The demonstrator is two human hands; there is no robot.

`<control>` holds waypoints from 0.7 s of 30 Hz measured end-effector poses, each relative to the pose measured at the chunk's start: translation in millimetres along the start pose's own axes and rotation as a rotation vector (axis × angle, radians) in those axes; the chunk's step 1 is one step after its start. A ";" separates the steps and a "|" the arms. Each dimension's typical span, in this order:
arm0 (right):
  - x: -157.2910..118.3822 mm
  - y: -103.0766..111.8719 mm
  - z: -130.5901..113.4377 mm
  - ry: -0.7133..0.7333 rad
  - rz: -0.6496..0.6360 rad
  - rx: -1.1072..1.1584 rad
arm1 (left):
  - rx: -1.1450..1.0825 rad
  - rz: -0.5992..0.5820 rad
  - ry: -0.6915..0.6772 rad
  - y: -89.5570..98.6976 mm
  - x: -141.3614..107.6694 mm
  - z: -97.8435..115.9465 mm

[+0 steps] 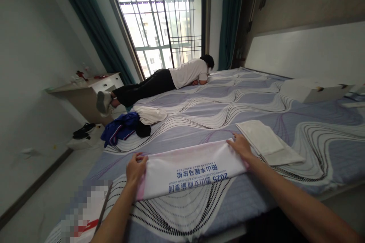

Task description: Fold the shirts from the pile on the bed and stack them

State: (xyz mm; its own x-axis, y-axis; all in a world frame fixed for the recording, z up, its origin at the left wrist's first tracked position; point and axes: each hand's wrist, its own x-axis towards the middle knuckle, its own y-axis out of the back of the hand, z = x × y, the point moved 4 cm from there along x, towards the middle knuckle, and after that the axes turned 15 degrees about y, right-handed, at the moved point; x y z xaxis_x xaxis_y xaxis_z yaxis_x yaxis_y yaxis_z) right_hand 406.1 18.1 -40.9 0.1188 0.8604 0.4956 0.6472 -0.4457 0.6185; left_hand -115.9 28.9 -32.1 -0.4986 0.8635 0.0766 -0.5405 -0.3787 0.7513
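Observation:
A folded white and pale pink T-shirt with blue print lies across the bed in front of me, in a long flat strip. My left hand grips its left end, fingers closed over the far corner. At the opposite end, my right hand is closed on the far right corner, thumb and fingers pinching the cloth. The print reads upside down from my side. Just beyond my right hand rests a folded off-white cloth.
A blue garment, a black piece and a white garment lie bunched at the left. A person lies across the far bed. A white box sits right; a red-and-white packet is at lower left.

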 end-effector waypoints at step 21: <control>-40.8 -62.2 -34.8 0.018 -0.447 -0.499 | 0.582 -0.143 -0.220 -51.5 -43.5 20.9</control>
State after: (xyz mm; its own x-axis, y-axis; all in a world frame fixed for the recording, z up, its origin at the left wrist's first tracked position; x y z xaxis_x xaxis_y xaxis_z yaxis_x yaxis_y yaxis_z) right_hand 334.8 2.1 -78.4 -0.0957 0.9864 0.1336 0.2049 -0.1118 0.9724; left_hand -52.1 17.7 -60.5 -0.2647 0.9637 0.0356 -0.1035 -0.0651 0.9925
